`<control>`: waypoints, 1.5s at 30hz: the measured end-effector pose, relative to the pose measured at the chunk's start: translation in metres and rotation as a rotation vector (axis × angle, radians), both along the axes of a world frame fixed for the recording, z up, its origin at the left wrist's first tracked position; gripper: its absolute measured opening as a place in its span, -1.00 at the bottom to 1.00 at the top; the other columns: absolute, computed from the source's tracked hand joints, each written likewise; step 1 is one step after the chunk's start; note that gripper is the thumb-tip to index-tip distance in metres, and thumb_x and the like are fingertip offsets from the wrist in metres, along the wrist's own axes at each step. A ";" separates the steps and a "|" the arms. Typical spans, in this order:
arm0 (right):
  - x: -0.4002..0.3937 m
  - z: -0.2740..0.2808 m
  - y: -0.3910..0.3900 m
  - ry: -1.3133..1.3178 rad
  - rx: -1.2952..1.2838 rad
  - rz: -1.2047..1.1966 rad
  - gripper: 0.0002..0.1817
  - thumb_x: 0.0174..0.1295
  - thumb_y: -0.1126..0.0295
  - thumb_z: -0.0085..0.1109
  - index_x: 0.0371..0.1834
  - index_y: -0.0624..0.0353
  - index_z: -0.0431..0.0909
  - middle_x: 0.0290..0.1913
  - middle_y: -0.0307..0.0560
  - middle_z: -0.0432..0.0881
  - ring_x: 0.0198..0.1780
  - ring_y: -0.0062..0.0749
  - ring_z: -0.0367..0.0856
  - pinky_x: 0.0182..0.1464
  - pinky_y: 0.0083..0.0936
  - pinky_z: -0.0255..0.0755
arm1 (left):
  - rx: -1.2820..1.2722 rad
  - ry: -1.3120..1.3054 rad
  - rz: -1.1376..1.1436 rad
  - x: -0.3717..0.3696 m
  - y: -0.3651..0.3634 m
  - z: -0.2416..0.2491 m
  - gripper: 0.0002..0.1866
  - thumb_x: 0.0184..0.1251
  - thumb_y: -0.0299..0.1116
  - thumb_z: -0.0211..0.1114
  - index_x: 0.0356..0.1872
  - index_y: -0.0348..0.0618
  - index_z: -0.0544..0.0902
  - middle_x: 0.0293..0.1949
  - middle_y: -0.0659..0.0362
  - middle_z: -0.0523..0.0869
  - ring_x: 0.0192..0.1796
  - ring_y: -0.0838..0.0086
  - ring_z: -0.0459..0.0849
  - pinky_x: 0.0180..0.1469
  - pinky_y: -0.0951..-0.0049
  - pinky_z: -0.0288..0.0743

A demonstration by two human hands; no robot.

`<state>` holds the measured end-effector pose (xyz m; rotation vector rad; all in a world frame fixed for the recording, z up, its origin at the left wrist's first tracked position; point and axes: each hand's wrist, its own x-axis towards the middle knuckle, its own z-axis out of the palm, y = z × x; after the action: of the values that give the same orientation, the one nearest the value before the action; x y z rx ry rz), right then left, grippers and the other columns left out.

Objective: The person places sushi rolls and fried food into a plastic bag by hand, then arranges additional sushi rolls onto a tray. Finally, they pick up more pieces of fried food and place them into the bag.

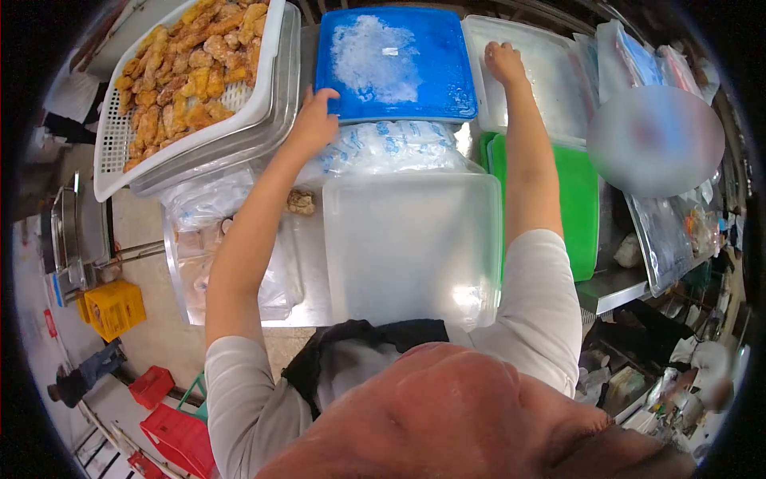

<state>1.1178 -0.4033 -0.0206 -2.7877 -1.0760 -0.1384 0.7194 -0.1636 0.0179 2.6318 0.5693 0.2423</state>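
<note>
My left hand is at the near left corner of a blue plastic lid, with a finger against its edge. Its visible fingers are apart, and part of the hand is slightly blurred. White frost-like patches cover much of the blue lid. My right hand is over the left part of a translucent lid, to the right of the blue one. Its fingers are curled in, and whatever they hold, if anything, is hidden. Under the blue lid's near side bulges a clear plastic bag with blue print.
Fried pieces of food fill a white basket at the back left, on a clear container. Nearer me lies a translucent lid, beside a green lid. A yellow crate and red crates stand left.
</note>
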 end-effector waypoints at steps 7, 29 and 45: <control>-0.127 0.088 -0.042 0.275 0.231 0.027 -0.63 0.38 0.05 0.16 -0.23 0.15 0.74 -0.36 0.10 0.74 -0.25 0.07 0.73 -0.12 -0.12 0.56 | -0.251 0.026 0.352 0.021 0.008 -0.009 -0.20 0.28 -0.23 0.35 0.49 -0.34 0.27 0.32 -0.35 0.50 0.37 -0.11 0.52 0.44 0.17 0.34; -0.250 0.172 -0.048 -0.107 0.280 0.020 -0.35 0.28 0.03 0.32 0.41 -0.09 0.40 -0.28 0.05 0.75 -0.20 0.05 0.74 -0.20 -0.08 0.59 | -1.076 -0.837 -0.065 0.095 -0.113 0.169 -0.59 0.27 -0.52 0.20 0.16 -0.26 0.47 -0.03 0.02 0.69 -0.05 0.30 0.67 -0.03 0.27 0.58; -0.216 0.102 0.005 0.234 0.269 0.323 -0.68 0.30 0.16 0.25 -0.03 0.11 0.73 -0.09 0.14 0.76 -0.01 0.06 0.73 0.05 -0.08 0.57 | -0.687 0.024 -0.670 -0.045 -0.096 0.088 -0.43 0.53 -0.11 0.24 0.45 -0.11 0.44 0.35 -0.01 0.51 0.23 0.32 0.60 0.31 0.29 0.45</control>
<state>0.9015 -0.3979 0.0817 -2.2936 -1.3159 0.0747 0.6747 -0.2598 0.1061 1.9992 -0.2207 -0.1706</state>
